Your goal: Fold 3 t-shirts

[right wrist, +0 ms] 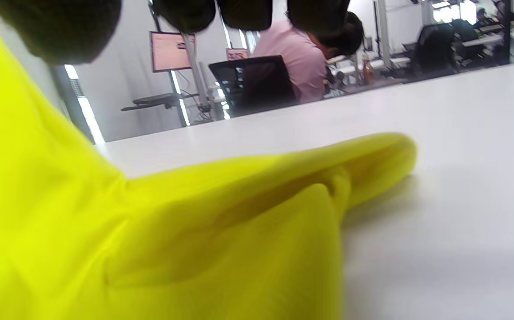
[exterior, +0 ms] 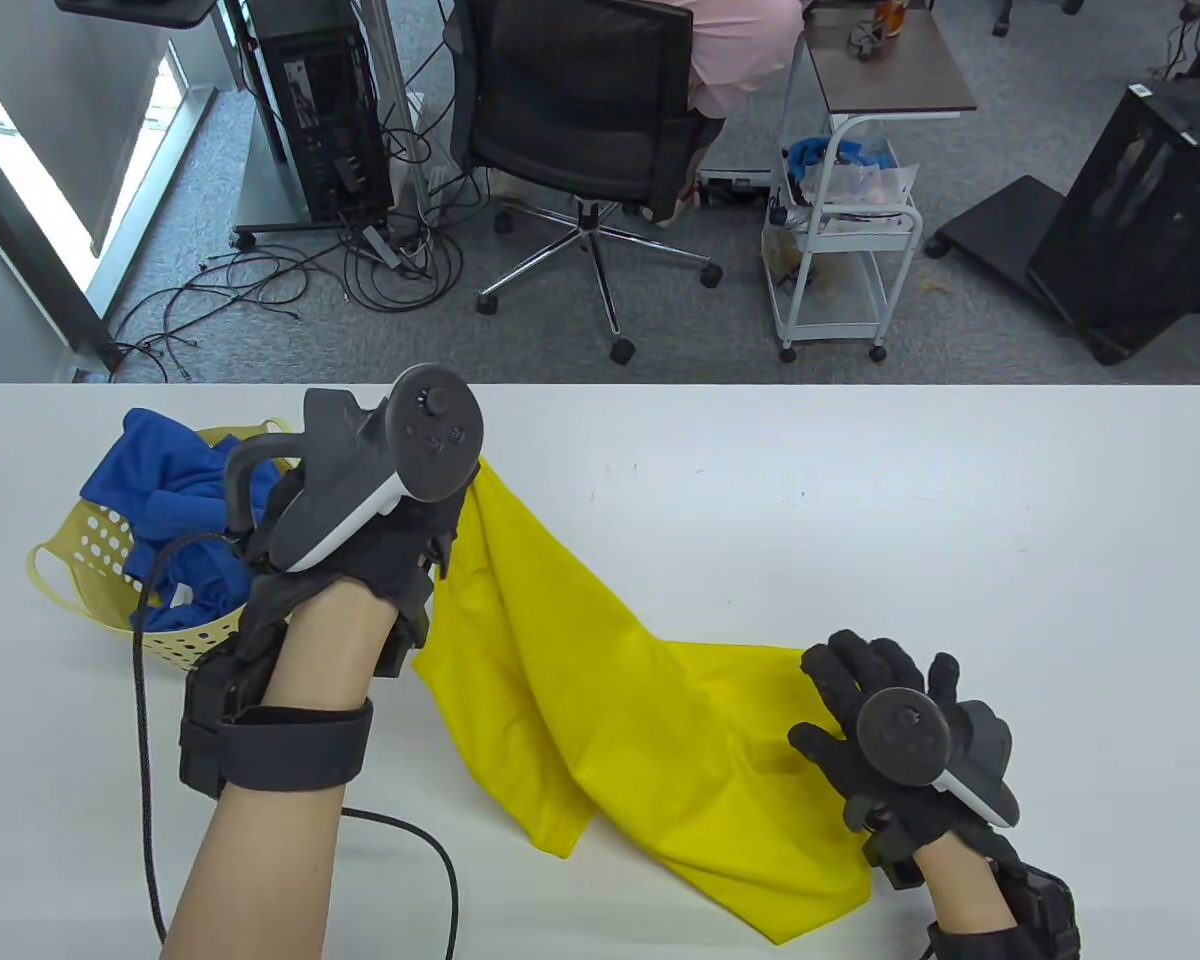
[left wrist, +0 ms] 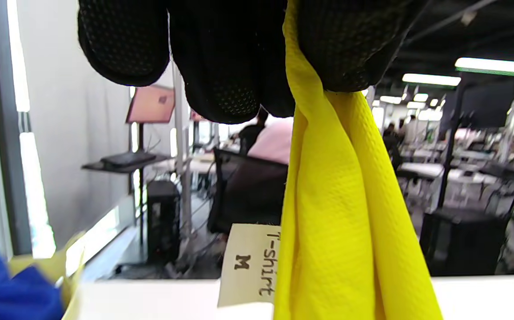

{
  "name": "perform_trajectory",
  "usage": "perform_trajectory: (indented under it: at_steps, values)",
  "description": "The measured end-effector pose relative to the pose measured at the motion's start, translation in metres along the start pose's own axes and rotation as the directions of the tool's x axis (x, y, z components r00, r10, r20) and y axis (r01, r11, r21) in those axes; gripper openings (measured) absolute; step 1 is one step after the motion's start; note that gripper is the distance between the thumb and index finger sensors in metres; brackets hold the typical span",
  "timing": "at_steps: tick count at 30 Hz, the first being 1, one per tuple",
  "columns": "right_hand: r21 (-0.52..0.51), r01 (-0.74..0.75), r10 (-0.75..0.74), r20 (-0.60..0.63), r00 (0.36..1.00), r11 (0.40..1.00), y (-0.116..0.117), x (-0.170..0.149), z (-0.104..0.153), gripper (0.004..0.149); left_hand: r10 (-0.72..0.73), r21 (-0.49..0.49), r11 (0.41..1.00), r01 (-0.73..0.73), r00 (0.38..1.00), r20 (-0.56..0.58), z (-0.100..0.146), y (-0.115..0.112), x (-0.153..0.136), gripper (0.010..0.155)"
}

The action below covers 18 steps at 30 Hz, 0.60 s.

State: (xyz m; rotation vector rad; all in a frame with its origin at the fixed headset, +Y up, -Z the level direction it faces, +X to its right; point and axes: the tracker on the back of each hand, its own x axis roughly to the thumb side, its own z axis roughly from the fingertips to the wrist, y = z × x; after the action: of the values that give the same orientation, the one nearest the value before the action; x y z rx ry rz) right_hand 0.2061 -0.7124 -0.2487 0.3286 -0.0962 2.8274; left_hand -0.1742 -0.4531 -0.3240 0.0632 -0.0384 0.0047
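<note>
A yellow t-shirt (exterior: 620, 720) stretches from my raised left hand (exterior: 440, 530) down onto the white table (exterior: 860, 480). In the left wrist view my fingers (left wrist: 230, 58) pinch a bunched edge of the shirt (left wrist: 345, 213), and a paper tag (left wrist: 248, 264) reading "T-shirt M" hangs beside it. My right hand (exterior: 840, 700) sits low at the shirt's right edge, fingers spread and fairly straight on the cloth (right wrist: 194, 231). A blue t-shirt (exterior: 175, 500) lies crumpled in a yellow basket (exterior: 70, 560) at the table's left.
A black cable (exterior: 430, 850) runs from my left wrist across the near table. Beyond the far edge stand an office chair (exterior: 580, 110) with a seated person, a white trolley (exterior: 840, 230) and a computer tower (exterior: 320, 110).
</note>
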Motion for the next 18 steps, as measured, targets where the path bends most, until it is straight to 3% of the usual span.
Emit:
perform_trajectory:
  at_steps: [2, 4, 7, 13, 15, 18]
  values:
    - [0.02, -0.013, 0.011, 0.101, 0.995, 1.0, 0.007, 0.016, 0.0, 0.05, -0.009, -0.036, 0.999, 0.008, 1.0, -0.025, -0.007, -0.017, -0.012, 0.045]
    - [0.107, -0.024, 0.004, 0.181, 0.983, 0.994, 0.022, 0.033, 0.001, 0.043, -0.014, -0.046, 0.999, 0.013, 0.999, -0.04, -0.012, -0.029, -0.024, 0.045]
    - [0.262, -0.119, 0.05, 0.255, 0.966, 0.958, 0.049, 0.059, 0.003, 0.048, -0.004, -0.062, 0.998, 0.0, 0.998, -0.064, -0.014, -0.042, -0.041, 0.045]
    - [0.391, -0.316, 0.166, 0.371, 0.914, 0.865, 0.08, 0.085, 0.006, 0.065, 0.011, -0.049, 0.999, -0.017, 0.994, -0.107, -0.011, -0.054, -0.072, 0.045]
    - [0.374, -0.343, 0.19, 0.389, 0.902, 0.862, 0.079, 0.089, 0.006, 0.064, 0.011, -0.046, 0.999, -0.017, 0.993, -0.116, -0.008, -0.055, -0.079, 0.045]
    - [0.326, -0.396, 0.255, 0.398, 0.881, 0.858, 0.078, 0.094, 0.008, 0.047, 0.013, -0.045, 0.999, -0.019, 0.992, -0.126, -0.004, -0.056, -0.087, 0.045]
